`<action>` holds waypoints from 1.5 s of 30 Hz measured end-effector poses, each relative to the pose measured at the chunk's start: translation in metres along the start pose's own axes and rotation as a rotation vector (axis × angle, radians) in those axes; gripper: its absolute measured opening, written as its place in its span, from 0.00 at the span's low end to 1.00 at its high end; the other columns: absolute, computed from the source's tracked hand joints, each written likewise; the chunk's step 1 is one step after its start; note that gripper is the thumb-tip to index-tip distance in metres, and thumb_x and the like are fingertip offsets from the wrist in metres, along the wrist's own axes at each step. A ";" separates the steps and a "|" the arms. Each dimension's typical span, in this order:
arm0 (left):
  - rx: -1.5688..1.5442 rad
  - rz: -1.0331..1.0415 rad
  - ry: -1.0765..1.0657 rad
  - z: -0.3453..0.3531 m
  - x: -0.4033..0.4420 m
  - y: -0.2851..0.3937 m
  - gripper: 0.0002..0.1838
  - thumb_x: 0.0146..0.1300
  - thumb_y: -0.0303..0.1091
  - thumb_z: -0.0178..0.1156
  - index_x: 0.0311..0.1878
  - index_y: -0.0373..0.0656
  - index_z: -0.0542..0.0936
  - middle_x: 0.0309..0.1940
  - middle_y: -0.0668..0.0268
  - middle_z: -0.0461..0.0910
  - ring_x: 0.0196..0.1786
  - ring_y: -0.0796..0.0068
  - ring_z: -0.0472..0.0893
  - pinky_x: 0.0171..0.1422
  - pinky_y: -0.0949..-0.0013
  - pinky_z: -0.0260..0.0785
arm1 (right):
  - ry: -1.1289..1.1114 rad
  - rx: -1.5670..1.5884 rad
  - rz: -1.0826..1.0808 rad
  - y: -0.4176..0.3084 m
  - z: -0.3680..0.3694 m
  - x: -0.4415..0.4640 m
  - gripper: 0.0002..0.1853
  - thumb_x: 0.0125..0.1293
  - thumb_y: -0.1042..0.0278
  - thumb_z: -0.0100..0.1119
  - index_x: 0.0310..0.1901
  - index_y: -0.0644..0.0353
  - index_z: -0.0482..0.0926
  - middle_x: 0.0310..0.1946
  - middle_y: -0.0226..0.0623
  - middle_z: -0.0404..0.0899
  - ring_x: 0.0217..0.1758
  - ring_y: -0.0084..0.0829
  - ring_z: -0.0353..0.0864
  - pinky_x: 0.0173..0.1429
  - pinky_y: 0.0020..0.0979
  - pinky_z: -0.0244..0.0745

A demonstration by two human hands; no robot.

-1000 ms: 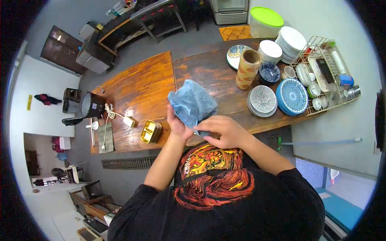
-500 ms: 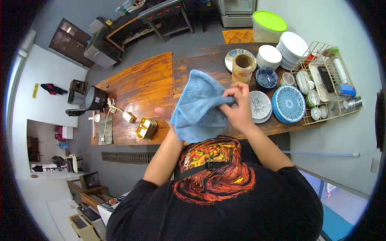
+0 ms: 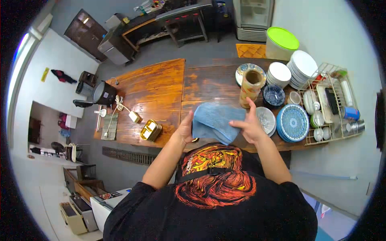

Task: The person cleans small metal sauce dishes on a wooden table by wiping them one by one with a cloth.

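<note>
A blue cloth [image 3: 215, 120], folded over, spans the space between my two hands at the table's front edge. My left hand [image 3: 185, 127] grips its left side, with the fingers mostly behind the fabric. On the right side my right hand [image 3: 250, 125] holds it, one digit lying across the front and another pointing up. A small gold-coloured object peeks out below the cloth near my left hand; its kind is hidden. Just beyond my right hand stands a tall roll of clear film [image 3: 252, 86]. Patterned plates [image 3: 265, 118] lie close on its right.
On the wooden table [image 3: 161, 80] stand stacked white plates [image 3: 302, 66], blue plates [image 3: 292, 122], dark bowls [image 3: 274, 95] and a wire rack [image 3: 341, 128] at right. Gold divided trays [image 3: 150, 129], a power strip [image 3: 134, 117] and a black pot [image 3: 105, 94] are at left.
The cloth has come down toward the table edge and is now folded smaller and flatter. My left hand has come onto its left side; my right hand has lowered and spread its grip.
</note>
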State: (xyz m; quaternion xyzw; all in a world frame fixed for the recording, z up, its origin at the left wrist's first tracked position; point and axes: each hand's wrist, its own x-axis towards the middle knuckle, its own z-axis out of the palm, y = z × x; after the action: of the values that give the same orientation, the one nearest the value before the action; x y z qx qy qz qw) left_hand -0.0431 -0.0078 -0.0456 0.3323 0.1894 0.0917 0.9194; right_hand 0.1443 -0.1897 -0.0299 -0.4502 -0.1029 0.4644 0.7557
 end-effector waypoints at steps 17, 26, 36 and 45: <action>0.479 0.546 0.417 0.009 -0.008 -0.003 0.28 0.51 0.24 0.72 0.58 0.48 0.77 0.51 0.58 0.80 0.44 0.69 0.82 0.48 0.72 0.76 | -0.203 -1.127 -0.666 0.029 -0.001 0.013 0.29 0.42 0.76 0.77 0.51 0.53 0.80 0.69 0.40 0.64 0.68 0.45 0.68 0.69 0.41 0.69; 1.623 0.456 0.161 -0.060 -0.041 0.024 0.29 0.45 0.26 0.75 0.55 0.45 0.80 0.46 0.63 0.79 0.47 0.66 0.78 0.55 0.63 0.71 | -0.298 -1.190 -0.482 0.048 0.039 0.021 0.19 0.46 0.72 0.68 0.43 0.55 0.88 0.40 0.31 0.83 0.35 0.30 0.78 0.43 0.26 0.74; 0.819 0.207 0.049 -0.077 -0.058 0.063 0.22 0.49 0.33 0.73 0.48 0.42 0.78 0.39 0.64 0.78 0.41 0.72 0.76 0.48 0.68 0.70 | -0.101 -0.561 -0.256 0.023 0.090 0.047 0.16 0.65 0.66 0.66 0.52 0.57 0.78 0.35 0.29 0.78 0.31 0.20 0.69 0.38 0.22 0.68; 1.293 0.773 0.249 -0.019 -0.032 0.054 0.22 0.53 0.31 0.64 0.53 0.44 0.74 0.60 0.52 0.74 0.47 0.52 0.81 0.49 0.57 0.76 | 0.179 0.175 -0.035 0.103 0.133 0.023 0.27 0.73 0.35 0.44 0.53 0.51 0.74 0.43 0.34 0.79 0.43 0.32 0.79 0.51 0.33 0.74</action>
State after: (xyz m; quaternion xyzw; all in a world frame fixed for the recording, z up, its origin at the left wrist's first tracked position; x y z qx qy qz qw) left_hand -0.0825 0.0345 -0.0149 0.8343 0.1777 0.3146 0.4164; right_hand 0.0174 -0.0766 -0.0396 -0.4204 -0.0020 0.4162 0.8062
